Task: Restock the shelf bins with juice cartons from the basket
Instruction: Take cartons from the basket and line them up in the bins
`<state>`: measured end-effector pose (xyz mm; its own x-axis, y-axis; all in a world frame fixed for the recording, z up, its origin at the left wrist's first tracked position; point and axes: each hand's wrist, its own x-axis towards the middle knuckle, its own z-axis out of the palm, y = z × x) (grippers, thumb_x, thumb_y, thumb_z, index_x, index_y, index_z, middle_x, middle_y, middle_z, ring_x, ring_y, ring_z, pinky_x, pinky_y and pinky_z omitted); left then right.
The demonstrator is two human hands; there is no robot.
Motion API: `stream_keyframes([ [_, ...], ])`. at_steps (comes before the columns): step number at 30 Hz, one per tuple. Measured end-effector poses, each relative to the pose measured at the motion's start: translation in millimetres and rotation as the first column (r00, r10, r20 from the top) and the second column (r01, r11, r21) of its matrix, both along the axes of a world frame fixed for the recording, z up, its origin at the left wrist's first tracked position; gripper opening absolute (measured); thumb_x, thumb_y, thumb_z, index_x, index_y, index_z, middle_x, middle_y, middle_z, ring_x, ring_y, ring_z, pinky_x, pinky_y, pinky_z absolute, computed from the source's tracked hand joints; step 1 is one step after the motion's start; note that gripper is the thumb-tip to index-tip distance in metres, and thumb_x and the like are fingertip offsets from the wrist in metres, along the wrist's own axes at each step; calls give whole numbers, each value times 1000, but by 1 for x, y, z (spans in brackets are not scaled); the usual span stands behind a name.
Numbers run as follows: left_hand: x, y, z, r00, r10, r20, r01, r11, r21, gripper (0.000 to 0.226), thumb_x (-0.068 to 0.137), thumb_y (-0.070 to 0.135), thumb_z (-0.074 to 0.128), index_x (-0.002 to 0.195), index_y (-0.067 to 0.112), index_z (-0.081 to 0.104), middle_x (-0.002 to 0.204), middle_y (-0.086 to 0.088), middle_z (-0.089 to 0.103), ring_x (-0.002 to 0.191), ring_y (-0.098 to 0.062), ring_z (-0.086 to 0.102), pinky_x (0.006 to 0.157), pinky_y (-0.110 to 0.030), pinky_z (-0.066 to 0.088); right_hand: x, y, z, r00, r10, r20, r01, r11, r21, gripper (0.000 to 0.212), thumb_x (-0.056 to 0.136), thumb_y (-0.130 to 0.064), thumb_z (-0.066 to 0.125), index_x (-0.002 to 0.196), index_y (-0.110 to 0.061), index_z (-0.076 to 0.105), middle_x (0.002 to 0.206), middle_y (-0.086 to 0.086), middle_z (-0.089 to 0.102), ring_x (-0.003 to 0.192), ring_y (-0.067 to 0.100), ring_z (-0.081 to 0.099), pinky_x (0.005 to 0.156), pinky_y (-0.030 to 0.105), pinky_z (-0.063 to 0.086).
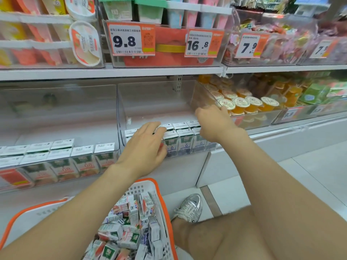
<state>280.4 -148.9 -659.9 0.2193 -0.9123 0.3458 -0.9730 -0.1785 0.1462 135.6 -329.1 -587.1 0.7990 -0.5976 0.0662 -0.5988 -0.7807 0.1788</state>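
Both hands are working among the purple juice cartons (185,136) in the middle bin (150,102).

The left hand (144,145) is lying over the carton tops at the bin's near edge with its thumb hanging in front; its grip may be clamping one carton or only pressing, which cannot be told. The right hand (212,121) is reaching to the bin's right wall, its grip hidden. The cartons are probably light, stiff but crushable, and best pinched across their flat sides. Two rows are standing here, about seven tops showing. About nine green-and-orange cartons (82,158) are standing in the left bin (56,109). One basket (142,188), nearest, is holding a heap too jumbled to count.
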Motion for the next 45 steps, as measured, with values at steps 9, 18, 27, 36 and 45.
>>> stream_keyframes([
  [9,14,131,-91,1000,28,-7,-29,998,-59,9,84,16,76,90,18,68,86,4,62,76,-24,59,58,-32,39,28,157,-30,895,430,-120,-300,778,552,23,82,-5,48,81,-7,71,81,13,70,86,35,64,73,44,60],
  [18,34,230,-188,863,418,-286,-84,675,733,17,94,25,60,109,29,66,112,6,64,100,-18,63,87,-39,57,81,261,-89,642,619,-453,-264,732,628,32,94,-4,54,66,-14,41,66,5,39,65,25,33,57,36,31],
  [27,26,276,-251,804,512,-303,47,453,890,60,93,-9,50,144,22,53,143,-7,47,115,-29,62,83,-35,52,101,290,-190,620,613,-490,-174,716,676,33,90,2,56,65,-13,40,66,3,40,61,22,36,59,34,38],
  [36,24,298,-279,867,405,-292,20,556,831,87,80,-23,55,153,21,43,162,-4,33,134,-30,55,95,-44,56,48,276,-293,670,552,-497,-144,753,643,78,91,14,54,157,-24,40,130,13,64,110,34,67,72,39,48],
  [45,30,305,-281,897,373,-238,-51,621,782,65,87,-10,64,141,23,55,138,-3,47,123,-27,49,96,-44,53,31,291,-326,651,588,-480,-330,789,519,83,85,15,65,158,-11,34,160,14,32,143,37,37,111,51,42],
])
